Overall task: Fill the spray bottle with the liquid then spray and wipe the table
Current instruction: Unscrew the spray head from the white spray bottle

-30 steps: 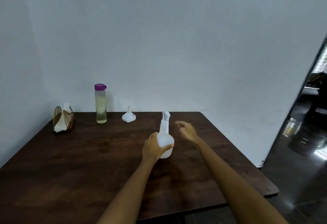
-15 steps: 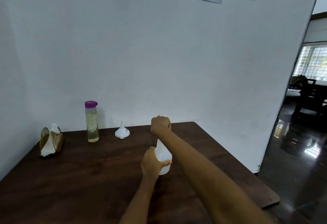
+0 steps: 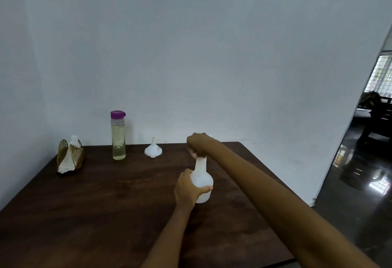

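On table (image 3: 106,214): left hand (image 3: 186,189) grips spray bottle (image 3: 202,179) body; right hand (image 3: 198,144) clenched round its top.

dark brown wooden table (image 3: 106,214) fills the lower half of the frame, pushed into the corner of the wall. at its far left edge sits a gold wire holder (image 3: 71,157) with white napkins tucked in. just right of that, near the back edge, a clear bottle (image 3: 118,135) with a purple cap stands upright, pale yellow liquid inside. further right, a white funnel (image 3: 153,150) rests mouth down, spout pointing up. centre frame, well forward of those, the white spray bottle (image 3: 202,182) stands upright on the wood.
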Available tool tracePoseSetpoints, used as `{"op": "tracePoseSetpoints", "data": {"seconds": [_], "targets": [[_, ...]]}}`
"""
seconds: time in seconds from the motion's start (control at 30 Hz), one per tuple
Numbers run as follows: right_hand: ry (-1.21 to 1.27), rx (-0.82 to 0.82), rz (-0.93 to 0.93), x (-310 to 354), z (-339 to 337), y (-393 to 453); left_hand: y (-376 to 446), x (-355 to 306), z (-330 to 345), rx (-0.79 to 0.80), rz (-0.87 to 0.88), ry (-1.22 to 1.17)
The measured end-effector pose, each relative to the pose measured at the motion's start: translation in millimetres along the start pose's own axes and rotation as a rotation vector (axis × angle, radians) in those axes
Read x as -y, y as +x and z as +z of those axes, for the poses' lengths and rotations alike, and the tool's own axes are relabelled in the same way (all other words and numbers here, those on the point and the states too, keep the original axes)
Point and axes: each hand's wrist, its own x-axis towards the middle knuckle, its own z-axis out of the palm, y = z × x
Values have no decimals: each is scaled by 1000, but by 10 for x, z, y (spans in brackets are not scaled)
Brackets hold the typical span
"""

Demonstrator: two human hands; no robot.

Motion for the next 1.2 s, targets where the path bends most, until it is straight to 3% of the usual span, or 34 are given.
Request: {"op": "tracePoseSetpoints", "data": {"seconds": [0.1,0.2,0.3,0.4,0.47,0.7,0.9,1.1,1.2], "targets": [[-74,-55,-79,-53,92,-123,-11,2,-7,-10,1,-15],[161,-139,-133,-180,178,-265,-27,-14,-5,-21,17,3],[449,-421,-31,-273,254,-370,-29,-19,-10,-15,21,1],[273,-636,200,-339,361,-303,-20,-10,-12,-4,11,3],[312,-576,331,-364,350,-251,-29,-16,1,-8,16,11],[340,-327,477,-367,175,-162,-28,-9,8,-12,33,20],[581,-118,346,-341,74,-84,-32,1,25,-11,39,7],[437,-209,121,-403,64,-32,-17,0,37,-5,29,-7],[449,-255,128,-477,-5,-57,-15,6,38,-7,30,7]]}}
